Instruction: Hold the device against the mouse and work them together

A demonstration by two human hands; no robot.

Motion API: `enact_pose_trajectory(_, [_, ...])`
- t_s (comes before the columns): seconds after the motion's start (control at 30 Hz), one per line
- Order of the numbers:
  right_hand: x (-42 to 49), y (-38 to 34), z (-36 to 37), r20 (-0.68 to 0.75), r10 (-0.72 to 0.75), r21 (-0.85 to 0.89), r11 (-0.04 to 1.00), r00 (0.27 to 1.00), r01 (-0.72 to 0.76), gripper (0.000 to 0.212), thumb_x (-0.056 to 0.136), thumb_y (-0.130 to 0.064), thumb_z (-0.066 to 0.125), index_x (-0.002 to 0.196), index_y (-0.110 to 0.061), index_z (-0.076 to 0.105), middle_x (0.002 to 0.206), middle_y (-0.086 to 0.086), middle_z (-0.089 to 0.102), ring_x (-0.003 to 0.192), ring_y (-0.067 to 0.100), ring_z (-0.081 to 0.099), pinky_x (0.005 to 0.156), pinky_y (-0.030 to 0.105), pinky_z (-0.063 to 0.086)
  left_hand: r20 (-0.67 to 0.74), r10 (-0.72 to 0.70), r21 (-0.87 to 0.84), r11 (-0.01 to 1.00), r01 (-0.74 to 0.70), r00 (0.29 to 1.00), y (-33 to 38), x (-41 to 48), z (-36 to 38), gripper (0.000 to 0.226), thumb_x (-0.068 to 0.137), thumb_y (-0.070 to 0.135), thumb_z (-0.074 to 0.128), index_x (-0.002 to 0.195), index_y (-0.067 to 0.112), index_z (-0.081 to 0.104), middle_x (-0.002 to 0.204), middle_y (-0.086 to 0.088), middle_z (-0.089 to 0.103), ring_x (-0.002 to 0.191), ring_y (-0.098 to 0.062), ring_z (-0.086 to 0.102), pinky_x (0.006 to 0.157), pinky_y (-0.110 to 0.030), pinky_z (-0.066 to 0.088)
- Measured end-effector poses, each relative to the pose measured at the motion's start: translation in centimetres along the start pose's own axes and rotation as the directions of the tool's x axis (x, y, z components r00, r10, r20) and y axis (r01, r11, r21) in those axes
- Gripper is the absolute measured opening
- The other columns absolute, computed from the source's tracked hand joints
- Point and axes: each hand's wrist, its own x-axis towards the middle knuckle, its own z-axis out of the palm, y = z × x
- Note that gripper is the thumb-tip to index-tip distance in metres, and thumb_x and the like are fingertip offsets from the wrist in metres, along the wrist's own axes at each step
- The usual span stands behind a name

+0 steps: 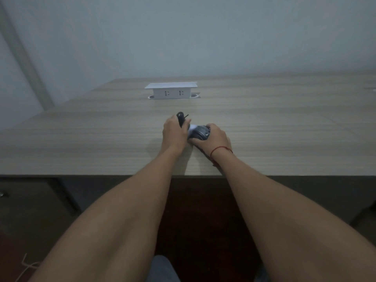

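A dark mouse (201,133) was gripped by curled right hand (215,137) fingers on the table (81,143), touching something white (191,130). A black tool (180,119) was clasped in the left hand (174,135). Beyond, well apart, a socket box (171,90) was raised.

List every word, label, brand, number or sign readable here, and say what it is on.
"W": a single pale letter on the dark object that the right hand grips; any letters after it are hidden or too blurred to read.
White socket box on the desk: two outlet faces, no readable print.
Small black object in the left hand: no marking can be made out.
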Motion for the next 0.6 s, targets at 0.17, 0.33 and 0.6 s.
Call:
enact_pose_trajectory(0.17, [0.2,0.0,0.3,-0.012,0.006,-0.006,1.0,1.0,-0.007,0.054,0.065,-0.051,0.076,0.106,-0.024,0.056,0.097,0.0,0.067,0.086,0.02,0.062,0.08,0.041,0.055,0.03,0.082,0.0,0.997,-0.082,0.996,0.8,0.7,0.0,0.032,0.096,0.035,0.055,0.097,0.003,0.06,0.094,-0.01,0.06,0.088,-0.023,0.058,0.077,-0.032,0.049])
enact_pose_trajectory(0.33, [0.2,0.0,0.3,-0.015,0.001,-0.024,1.0,1.0,-0.001,0.05,0.069,-0.048,0.075,0.106,-0.021,0.057,0.095,0.0,0.065,0.085,0.02,0.061,0.079,0.038,0.053,0.012,0.074,0.01,0.997,-0.074,0.997,0.7,0.6,-0.1,0.033,0.098,0.035,0.051,0.098,0.003,0.058,0.092,-0.006,0.054,0.085,-0.019,0.054,0.072,-0.024,0.047])
enact_pose_trajectory(0.6, [0.2,0.0,0.3,-0.006,-0.011,-0.032,0.999,1.0,0.011,0.047,0.07,-0.047,0.074,0.105,-0.02,0.057,0.096,0.001,0.065,0.088,0.022,0.061,0.082,0.041,0.054,0.016,0.187,0.037,0.981,-0.188,0.982,0.9,-0.2,0.5,0.029,0.099,0.033,0.05,0.1,0.004,0.058,0.091,-0.002,0.051,0.079,-0.012,0.048,0.067,-0.013,0.036])
